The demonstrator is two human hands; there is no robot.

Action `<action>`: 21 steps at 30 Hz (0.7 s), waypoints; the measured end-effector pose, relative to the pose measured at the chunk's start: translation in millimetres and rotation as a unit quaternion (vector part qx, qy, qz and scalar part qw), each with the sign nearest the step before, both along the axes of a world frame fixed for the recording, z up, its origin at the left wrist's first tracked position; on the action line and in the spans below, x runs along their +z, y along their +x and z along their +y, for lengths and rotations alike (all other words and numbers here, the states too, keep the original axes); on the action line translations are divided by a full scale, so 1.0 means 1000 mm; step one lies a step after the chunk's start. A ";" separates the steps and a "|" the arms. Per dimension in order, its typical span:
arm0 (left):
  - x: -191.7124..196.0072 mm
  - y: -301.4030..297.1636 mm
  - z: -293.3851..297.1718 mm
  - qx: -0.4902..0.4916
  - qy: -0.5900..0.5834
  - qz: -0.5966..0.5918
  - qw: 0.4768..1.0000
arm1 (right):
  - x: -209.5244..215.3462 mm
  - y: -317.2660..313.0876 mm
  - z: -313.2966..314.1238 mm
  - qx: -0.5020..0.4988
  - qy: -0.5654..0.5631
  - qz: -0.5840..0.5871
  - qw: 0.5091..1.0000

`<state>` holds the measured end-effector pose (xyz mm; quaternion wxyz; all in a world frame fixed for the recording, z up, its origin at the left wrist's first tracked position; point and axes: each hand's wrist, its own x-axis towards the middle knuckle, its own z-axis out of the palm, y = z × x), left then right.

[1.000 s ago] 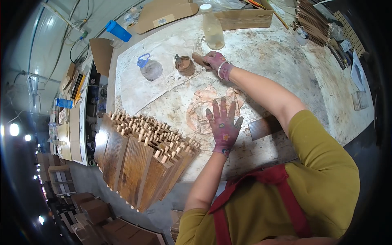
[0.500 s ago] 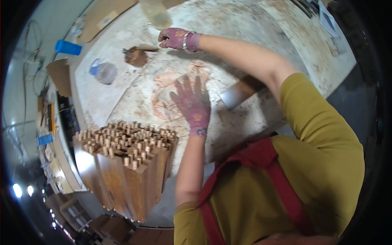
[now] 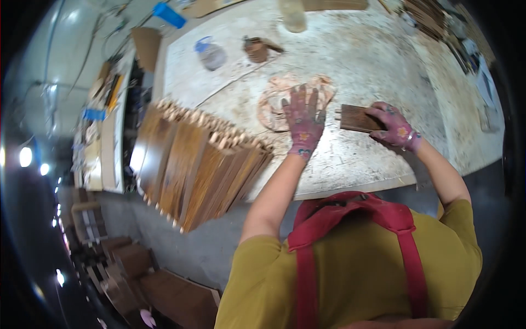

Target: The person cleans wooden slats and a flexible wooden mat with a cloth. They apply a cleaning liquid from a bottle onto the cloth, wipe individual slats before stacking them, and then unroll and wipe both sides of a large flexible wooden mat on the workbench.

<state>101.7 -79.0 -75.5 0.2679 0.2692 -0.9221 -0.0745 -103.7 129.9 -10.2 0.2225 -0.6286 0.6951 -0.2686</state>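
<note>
My left hand (image 3: 304, 118), in a purple flowered glove, lies with fingers spread on a crumpled pinkish cloth (image 3: 271, 104) on the worktable. My right hand (image 3: 393, 125), gloved the same way, grips the right end of a short dark-brown wooden board (image 3: 356, 118). The thumb is at its near edge, the fingers over its far edge. Small pale dowels stick out of the board's left end, just right of my left hand. To the near left stands a tight stack of brown boards (image 3: 183, 164) with several pale dowels poking from their upper ends.
On the stained whitish worktable (image 3: 378, 60) stand a brown pot (image 3: 256, 50) with a flat handle or brush across it, a clear jug with blue top (image 3: 211, 55) and a yellowish translucent container (image 3: 293, 15). Dark strips (image 3: 427, 19) lie far right. Brown cartons (image 3: 175, 293) sit on the floor.
My right hand has come back from beside the brown pot and taken hold of the board's right end. My left hand stays on the cloth. The whole view has shifted.
</note>
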 end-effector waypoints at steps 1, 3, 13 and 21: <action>0.013 0.004 -0.001 -0.003 -0.006 0.009 1.000 | 0.001 -0.003 0.002 -0.030 -0.002 -0.076 0.997; 0.022 0.010 0.013 0.000 0.025 0.077 0.997 | 0.016 -0.005 -0.006 -0.076 0.049 -0.291 0.952; 0.117 0.081 0.086 -0.027 0.227 0.255 0.940 | 0.046 0.009 -0.013 0.142 0.257 -0.858 0.422; 0.162 0.092 0.096 0.031 0.464 0.308 0.830 | 0.040 0.036 -0.019 0.131 0.281 -0.758 0.573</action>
